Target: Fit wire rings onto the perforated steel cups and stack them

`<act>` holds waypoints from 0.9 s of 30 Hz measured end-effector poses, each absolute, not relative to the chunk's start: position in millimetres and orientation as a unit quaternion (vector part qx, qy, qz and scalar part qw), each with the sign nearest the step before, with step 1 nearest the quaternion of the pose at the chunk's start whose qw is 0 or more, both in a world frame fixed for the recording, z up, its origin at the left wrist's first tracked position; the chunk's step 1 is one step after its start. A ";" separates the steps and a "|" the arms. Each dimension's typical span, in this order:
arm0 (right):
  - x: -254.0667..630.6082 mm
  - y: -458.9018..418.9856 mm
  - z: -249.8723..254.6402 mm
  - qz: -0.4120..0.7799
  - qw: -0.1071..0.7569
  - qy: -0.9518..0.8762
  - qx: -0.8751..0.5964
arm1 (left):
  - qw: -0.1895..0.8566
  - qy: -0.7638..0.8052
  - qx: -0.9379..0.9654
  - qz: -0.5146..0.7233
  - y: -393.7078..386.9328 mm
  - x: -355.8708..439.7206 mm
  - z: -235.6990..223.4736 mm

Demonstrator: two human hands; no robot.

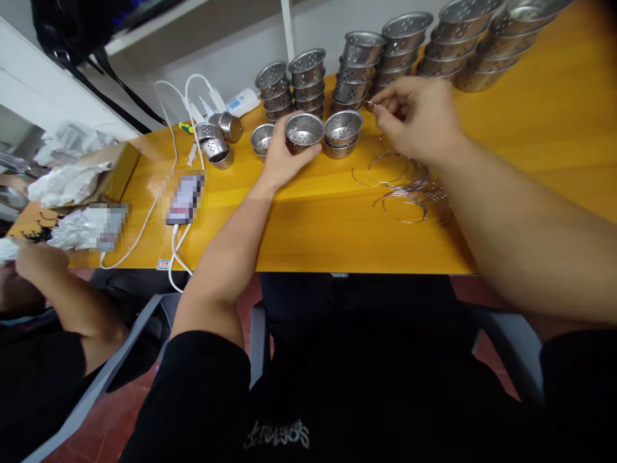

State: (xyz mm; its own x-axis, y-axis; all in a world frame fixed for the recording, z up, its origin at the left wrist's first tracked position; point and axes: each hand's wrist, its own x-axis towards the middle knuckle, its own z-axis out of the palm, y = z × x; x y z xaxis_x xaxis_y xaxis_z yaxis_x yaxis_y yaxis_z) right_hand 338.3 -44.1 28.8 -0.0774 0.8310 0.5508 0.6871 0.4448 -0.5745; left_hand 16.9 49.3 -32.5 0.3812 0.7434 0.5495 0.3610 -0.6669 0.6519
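Observation:
My left hand curls round a small perforated metal cup, thumb along its near side and fingers at the far side. Just right of it, another perforated cup sits nested on a second one, and a third cup stands to the left. Thumb and fingertips of my right hand pinch a thin metal wire above the table, near a cup stack; most of that wire is hidden. Below the right hand lies a loose heap of curved wires.
Tall stacks of perforated cups line the wall at the back. Several loose cups lie to the left, near white cables and a phone. At far left, a co-worker's hand is beside plastic bags and a cardboard box.

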 end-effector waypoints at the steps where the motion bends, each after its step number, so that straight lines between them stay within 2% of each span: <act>1: 339.2 -42.2 26.7 0.081 0.445 -0.734 -0.507 | 0.210 0.345 0.802 0.439 48.5 16.6 -32.1; 6: 340.3 -40.7 24.3 0.073 0.461 -0.740 -0.485 | 0.194 0.359 0.791 0.457 40.8 17.8 -28.5; 16: 342.2 -38.7 22.6 0.075 0.461 -0.739 -0.485 | 0.242 0.327 0.797 0.446 36.8 18.4 -24.9; 27: 342.1 -37.5 21.7 0.082 0.467 -0.739 -0.478 | 0.218 0.307 0.815 0.440 37.5 20.2 -24.0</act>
State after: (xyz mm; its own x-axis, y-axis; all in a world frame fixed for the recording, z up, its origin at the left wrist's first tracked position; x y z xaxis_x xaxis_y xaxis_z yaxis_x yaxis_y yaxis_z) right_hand 342.1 -37.5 21.7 -0.1066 0.7829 0.6129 0.6306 0.5298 -0.5671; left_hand 20.2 37.5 -24.0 0.4249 0.6920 0.5836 0.3077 -0.7167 0.6258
